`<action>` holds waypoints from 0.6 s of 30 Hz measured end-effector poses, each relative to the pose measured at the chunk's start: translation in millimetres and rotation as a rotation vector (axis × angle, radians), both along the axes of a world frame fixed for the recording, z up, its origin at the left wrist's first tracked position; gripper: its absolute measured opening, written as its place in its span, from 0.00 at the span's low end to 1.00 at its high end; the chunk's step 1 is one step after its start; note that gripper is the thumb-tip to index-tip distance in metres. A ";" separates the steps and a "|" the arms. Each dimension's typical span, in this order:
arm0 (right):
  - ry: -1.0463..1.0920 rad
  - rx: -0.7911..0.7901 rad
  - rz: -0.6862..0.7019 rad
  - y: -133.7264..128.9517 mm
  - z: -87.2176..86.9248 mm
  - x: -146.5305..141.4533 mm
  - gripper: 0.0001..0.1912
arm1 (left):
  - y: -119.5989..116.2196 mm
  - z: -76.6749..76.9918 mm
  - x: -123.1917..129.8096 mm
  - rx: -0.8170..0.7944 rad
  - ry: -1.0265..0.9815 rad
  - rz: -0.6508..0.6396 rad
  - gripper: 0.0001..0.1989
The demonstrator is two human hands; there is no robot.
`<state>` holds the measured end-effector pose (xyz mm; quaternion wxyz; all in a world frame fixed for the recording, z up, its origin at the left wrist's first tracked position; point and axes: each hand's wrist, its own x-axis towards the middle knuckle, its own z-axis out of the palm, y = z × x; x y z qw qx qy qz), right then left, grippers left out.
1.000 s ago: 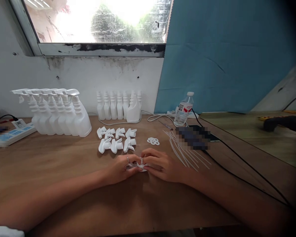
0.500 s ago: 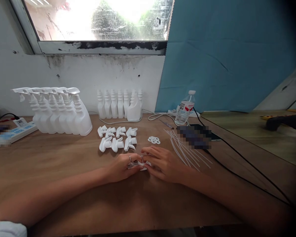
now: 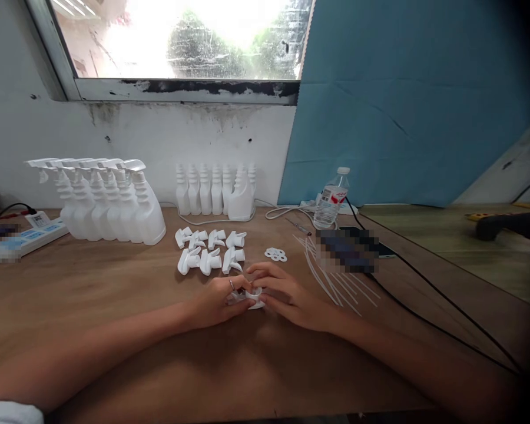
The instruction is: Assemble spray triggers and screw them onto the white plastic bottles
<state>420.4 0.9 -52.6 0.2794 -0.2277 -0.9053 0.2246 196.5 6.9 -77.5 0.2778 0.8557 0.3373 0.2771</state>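
Observation:
A white trigger spray head (image 3: 255,297) lies low over the tabletop between my hands, partly hidden by my fingers. My left hand (image 3: 223,299), with a ring on one finger, is closed around its left side. From the right, the fingers of my right hand (image 3: 287,297) are bent onto the open collar end of the same spray head. Just beyond my hands are two rows of white trigger spray heads (image 3: 211,261). A small cluster of white ring washers (image 3: 275,254) lies past my right hand. Thin white tubes (image 3: 331,274) are spread out to its right.
Bottles with spray heads fitted (image 3: 132,212) stand in a row at the left, near a power strip (image 3: 35,237). Bottles without heads (image 3: 205,191) stand by the wall. A water bottle (image 3: 331,203), a screwdriver-like tool (image 3: 299,227) and black cables (image 3: 441,318) are at the right.
My right fingers have lifted and loosened slightly, so more of the spray head's round collar shows. My left hand keeps its hold. The view has tilted up a little.

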 end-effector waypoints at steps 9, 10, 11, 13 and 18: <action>-0.272 0.049 -0.566 47.3 31.9 57.6 0.16 | -0.2 -0.2 -0.4 0.192 0.083 -0.020 0.09; -0.367 0.095 -0.655 54.6 34.0 67.4 0.17 | -0.2 0.1 -0.2 0.207 0.086 -0.023 0.09; -0.439 0.109 -0.709 61.3 35.0 75.9 0.18 | -0.4 0.4 -0.1 0.219 0.088 -0.023 0.09; -0.505 0.104 -0.738 71.6 33.6 87.7 0.19 | -1.0 1.0 0.1 0.236 0.098 -0.016 0.09; -0.524 0.064 -0.722 79.1 23.1 91.3 0.20 | -3.6 2.6 0.2 0.207 0.141 0.024 0.10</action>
